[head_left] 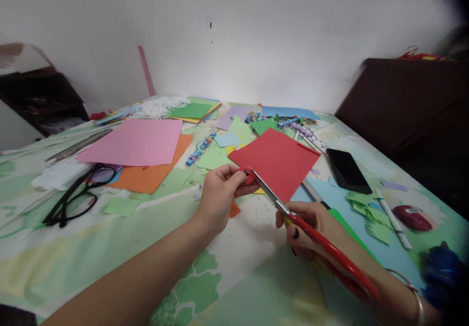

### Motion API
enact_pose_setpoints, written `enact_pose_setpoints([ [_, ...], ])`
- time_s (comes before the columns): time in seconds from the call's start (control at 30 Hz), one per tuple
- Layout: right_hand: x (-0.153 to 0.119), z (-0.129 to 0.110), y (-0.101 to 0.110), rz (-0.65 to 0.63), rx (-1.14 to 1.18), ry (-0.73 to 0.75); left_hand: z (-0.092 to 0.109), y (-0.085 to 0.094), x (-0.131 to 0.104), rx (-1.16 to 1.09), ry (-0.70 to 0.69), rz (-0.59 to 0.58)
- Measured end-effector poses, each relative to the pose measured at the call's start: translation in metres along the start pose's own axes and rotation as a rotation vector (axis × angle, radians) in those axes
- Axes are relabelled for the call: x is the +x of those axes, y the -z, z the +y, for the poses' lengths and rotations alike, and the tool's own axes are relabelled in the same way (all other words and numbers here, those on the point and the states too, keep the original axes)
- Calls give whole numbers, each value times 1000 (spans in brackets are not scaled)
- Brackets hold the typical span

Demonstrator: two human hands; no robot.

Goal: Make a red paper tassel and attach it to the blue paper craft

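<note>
Near the middle, my left hand [222, 196] pinches a small piece of red paper [249, 177], its fingers closed on it. My right hand [311, 226] is wrapped round red-handled scissors [330, 248], whose blades point up and left to the small red piece by my left fingertips. Whether the blades are apart is hard to tell. Just beyond both hands lies a large red sheet [278, 162] with a narrow red strip on its right edge.
Pink sheet [139, 143], orange sheet [146, 174] and black glasses [78, 196] lie left. A phone [348, 170], fringed green paper [373, 218], a white pen [394, 218] and a dark red object [412, 217] lie right. White yarn [161, 106] is at the back.
</note>
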State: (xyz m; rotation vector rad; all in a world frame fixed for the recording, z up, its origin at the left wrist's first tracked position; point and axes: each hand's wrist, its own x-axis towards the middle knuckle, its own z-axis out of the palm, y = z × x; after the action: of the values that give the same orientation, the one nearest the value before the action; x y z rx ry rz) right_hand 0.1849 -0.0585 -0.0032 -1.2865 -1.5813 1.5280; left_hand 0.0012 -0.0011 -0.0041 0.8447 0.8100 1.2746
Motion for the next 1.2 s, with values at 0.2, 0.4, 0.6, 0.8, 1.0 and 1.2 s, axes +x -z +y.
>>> enact_pose_setpoints([
  [0.2, 0, -1, 0, -12, -6, 5, 1, -1, 0, 10, 4, 16],
  [0.4, 1, -1, 0, -8, 4, 15, 1, -1, 1, 13, 1, 19],
  [0.6, 1, -2, -2, 7, 4, -10, 2, -2, 0, 7, 5, 19],
  [0.8, 0, -2, -3, 30, -10, -44, 1, 0, 1, 16, 4, 26],
  [1.0, 1, 1, -2, 26, 2, -15, 0, 0, 1, 11, 7, 17],
  [1.2, 1, 2, -2, 48, 1, -39, 0, 0, 2, 4, 8, 27],
])
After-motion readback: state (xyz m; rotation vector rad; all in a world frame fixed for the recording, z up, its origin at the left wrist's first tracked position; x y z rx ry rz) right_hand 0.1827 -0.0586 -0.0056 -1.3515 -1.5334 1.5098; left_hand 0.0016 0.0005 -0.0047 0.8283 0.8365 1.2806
